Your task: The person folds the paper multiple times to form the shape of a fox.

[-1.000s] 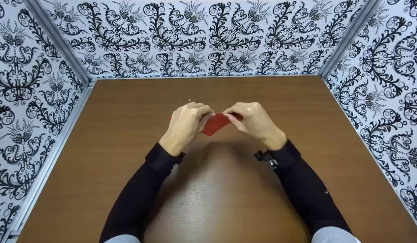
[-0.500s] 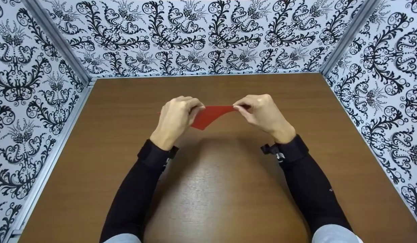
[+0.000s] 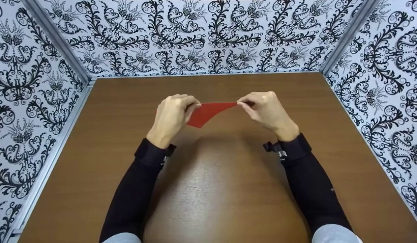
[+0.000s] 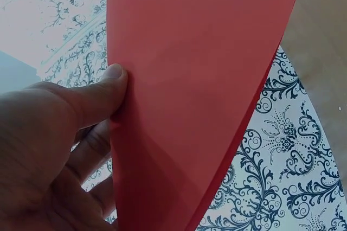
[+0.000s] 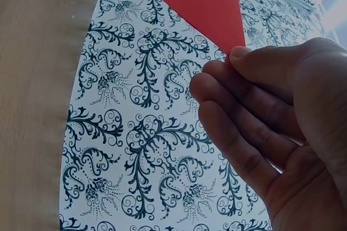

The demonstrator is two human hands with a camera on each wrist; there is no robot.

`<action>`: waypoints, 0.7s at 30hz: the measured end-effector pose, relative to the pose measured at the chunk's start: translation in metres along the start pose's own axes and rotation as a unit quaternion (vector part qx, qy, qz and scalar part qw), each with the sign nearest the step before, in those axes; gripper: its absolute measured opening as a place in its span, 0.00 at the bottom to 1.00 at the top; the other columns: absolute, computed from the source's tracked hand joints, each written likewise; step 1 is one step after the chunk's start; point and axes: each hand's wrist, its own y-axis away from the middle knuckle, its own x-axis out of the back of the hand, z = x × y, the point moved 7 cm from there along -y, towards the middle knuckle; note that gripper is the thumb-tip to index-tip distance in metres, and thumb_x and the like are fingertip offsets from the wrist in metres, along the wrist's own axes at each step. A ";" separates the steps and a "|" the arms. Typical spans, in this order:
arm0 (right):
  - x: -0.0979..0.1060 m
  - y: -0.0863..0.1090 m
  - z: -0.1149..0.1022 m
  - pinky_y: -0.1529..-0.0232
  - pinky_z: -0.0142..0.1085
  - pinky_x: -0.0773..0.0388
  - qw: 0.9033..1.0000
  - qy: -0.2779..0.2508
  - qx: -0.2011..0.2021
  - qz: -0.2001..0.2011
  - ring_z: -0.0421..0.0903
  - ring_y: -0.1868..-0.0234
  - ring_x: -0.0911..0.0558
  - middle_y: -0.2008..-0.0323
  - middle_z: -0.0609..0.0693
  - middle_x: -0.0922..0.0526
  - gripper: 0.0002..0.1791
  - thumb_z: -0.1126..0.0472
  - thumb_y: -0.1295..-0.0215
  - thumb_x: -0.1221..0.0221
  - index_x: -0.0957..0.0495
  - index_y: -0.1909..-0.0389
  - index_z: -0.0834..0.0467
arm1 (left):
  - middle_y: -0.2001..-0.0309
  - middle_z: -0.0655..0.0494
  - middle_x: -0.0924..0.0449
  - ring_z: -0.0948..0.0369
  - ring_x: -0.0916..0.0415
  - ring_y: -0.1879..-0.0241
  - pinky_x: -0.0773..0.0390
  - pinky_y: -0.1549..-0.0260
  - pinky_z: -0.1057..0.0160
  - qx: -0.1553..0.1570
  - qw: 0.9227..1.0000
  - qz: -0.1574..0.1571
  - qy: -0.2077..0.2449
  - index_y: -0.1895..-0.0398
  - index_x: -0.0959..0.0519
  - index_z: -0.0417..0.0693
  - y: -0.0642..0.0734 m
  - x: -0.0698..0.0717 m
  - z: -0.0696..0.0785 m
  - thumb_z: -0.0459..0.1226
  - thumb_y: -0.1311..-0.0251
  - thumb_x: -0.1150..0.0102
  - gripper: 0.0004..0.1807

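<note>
A folded sheet of red paper [image 3: 208, 113] is stretched between both hands above the brown table. My left hand [image 3: 173, 116] pinches its upper edge, thumb on the near face; in the left wrist view the paper [image 4: 190, 74] shows as a wide flat shape with a doubled slanting edge. My right hand [image 3: 269, 113] pinches the pointed right-hand corner between thumb and fingertip. In the right wrist view the red paper [image 5: 200, 3] narrows to that corner at the thumb. The left part of the paper is hidden behind the left hand in the head view.
The wooden table [image 3: 208, 189] lies below both forearms and carries their shadows. Walls with black scroll patterns [image 3: 208, 37] stand at the back and both sides, joined by grey metal posts [image 3: 56, 40]. A dark strap with a small camera [image 3: 275, 148] sits on the right wrist.
Both hands have moved apart and slightly farther from the body. More of the paper's top edge shows between them, and the right hand has slid out to its corner.
</note>
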 end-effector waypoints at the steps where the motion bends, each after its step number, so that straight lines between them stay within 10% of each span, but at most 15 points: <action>1: 0.000 0.000 0.001 0.61 0.45 0.05 1.000 0.002 -0.001 -0.001 0.53 0.64 0.04 0.59 0.60 0.02 0.04 0.68 0.23 0.25 0.05 0.53 0.65 | 0.56 0.54 0.02 0.51 0.06 0.59 0.07 0.61 0.48 0.000 1.000 0.001 0.000 0.53 0.02 0.52 0.000 0.001 0.000 0.43 0.19 0.26 0.08; 21: 0.007 -0.005 -0.011 0.38 0.41 0.08 0.998 0.009 0.009 0.061 0.54 0.46 0.05 0.49 0.58 0.04 0.09 0.65 0.20 0.27 0.07 0.46 0.63 | 0.57 0.53 0.02 0.49 0.06 0.57 0.06 0.58 0.46 0.002 1.000 -0.012 -0.025 0.53 0.03 0.51 0.003 -0.002 0.007 0.43 0.18 0.28 0.08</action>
